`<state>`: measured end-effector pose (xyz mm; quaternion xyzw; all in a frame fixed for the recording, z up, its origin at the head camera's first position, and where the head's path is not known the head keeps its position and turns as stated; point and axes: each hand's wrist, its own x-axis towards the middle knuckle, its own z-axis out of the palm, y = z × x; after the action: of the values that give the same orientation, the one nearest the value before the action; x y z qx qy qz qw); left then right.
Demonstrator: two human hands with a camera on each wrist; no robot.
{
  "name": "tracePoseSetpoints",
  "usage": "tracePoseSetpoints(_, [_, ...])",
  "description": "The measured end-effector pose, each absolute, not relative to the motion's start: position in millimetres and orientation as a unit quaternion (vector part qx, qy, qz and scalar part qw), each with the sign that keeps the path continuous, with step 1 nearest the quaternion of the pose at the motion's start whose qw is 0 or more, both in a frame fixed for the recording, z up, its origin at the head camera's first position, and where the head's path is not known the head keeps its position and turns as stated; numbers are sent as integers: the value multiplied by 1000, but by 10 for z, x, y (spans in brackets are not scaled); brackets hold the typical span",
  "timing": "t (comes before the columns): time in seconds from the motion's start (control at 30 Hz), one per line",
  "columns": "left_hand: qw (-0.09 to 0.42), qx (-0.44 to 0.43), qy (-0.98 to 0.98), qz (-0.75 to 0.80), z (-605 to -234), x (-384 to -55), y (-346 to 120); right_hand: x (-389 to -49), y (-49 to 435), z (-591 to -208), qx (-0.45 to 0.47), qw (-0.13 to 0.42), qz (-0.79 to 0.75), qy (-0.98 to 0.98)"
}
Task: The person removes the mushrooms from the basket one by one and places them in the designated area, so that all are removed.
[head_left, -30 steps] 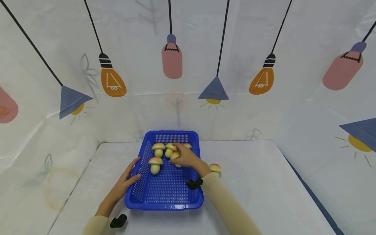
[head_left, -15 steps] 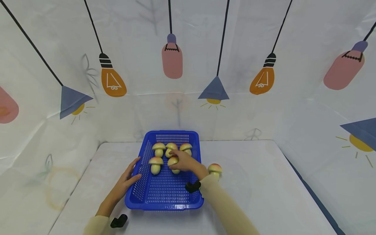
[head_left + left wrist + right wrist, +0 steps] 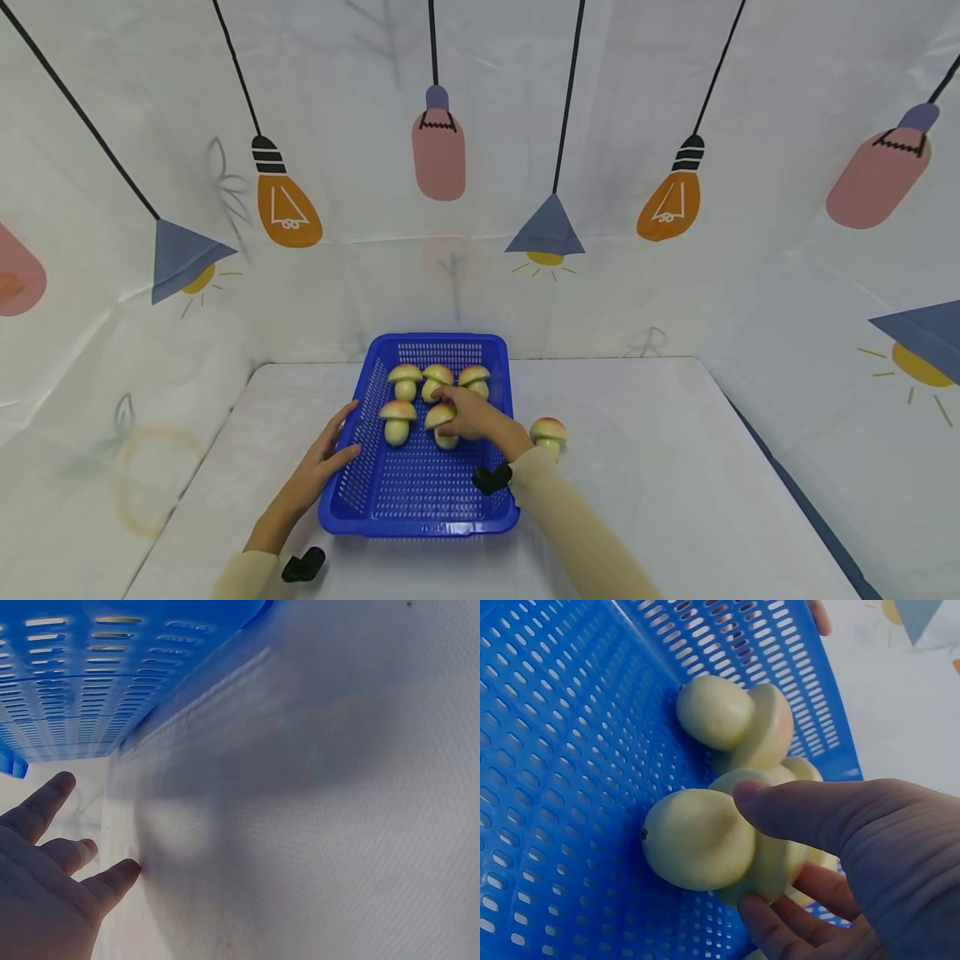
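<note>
Inside the blue slotted plastic basket (image 3: 420,500), my right hand (image 3: 476,414) holds a toy mushroom (image 3: 440,416) with a pale stem and yellow-red cap. The right wrist view shows its thumb and fingers about this mushroom (image 3: 697,840), stem toward the camera. Several similar mushrooms (image 3: 397,422) lie around it in the back half of the basket. At the basket's left side, my left hand (image 3: 318,467) rests by the rim with its fingers extended. In the left wrist view those fingers (image 3: 112,883) reach along the outside, below the basket wall (image 3: 82,697).
One more mushroom (image 3: 550,432) lies on the white table (image 3: 675,483), just right of the basket. Behind the table hangs a white sheet (image 3: 480,283) printed with lamps and bulbs. The basket's back edge is close to this sheet.
My right hand has drawn toward the front with its mushroom, into the second row beside another one. The back-right mushroom has come into full view. The left hand and basket keep their places.
</note>
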<state>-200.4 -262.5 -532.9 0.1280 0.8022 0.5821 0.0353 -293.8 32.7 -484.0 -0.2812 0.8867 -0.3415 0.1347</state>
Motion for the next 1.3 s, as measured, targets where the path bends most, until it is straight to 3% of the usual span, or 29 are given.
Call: tracePoseSetpoints(1.3, [31,131,802,583,-5297,-1971,-2607,-2884,319,-4813,-295,129,-318,892])
